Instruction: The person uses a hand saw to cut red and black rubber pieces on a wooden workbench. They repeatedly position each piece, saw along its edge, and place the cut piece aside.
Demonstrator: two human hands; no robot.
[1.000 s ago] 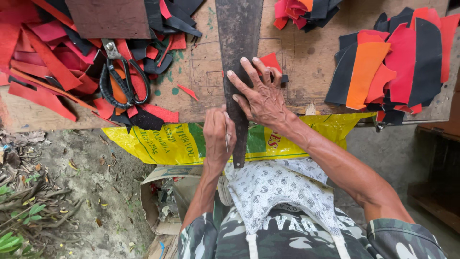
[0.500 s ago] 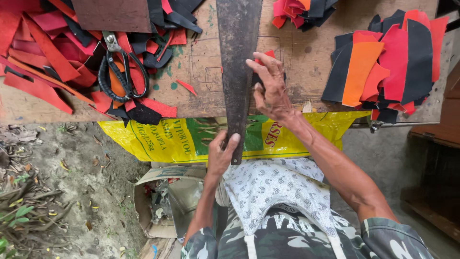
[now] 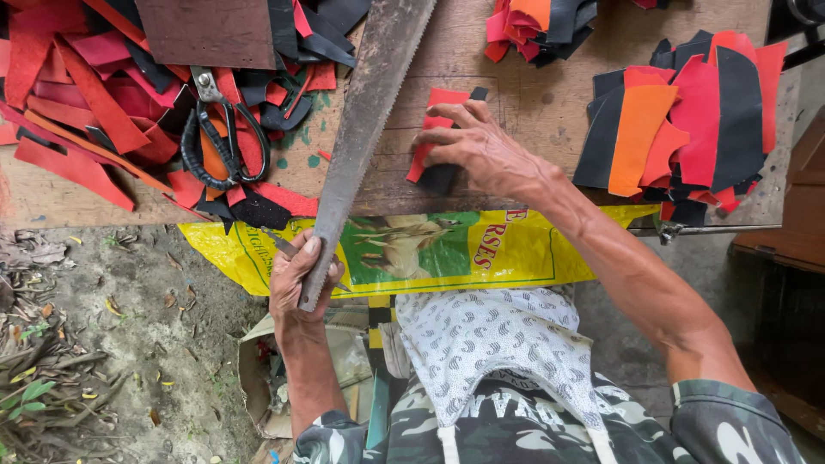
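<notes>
The saw blade [image 3: 365, 129], which lay straight up the table [image 3: 516, 94] before, is now tilted, its far end leaning to the right and its near end moved to the left. The left hand [image 3: 296, 275] went with it to the left and now closes around the near end of the blade, where half a second ago it only touched it with open fingers. The right hand [image 3: 477, 150] has left the blade and now presses its fingers on a red and black piece [image 3: 434, 137] beside it on the table.
</notes>
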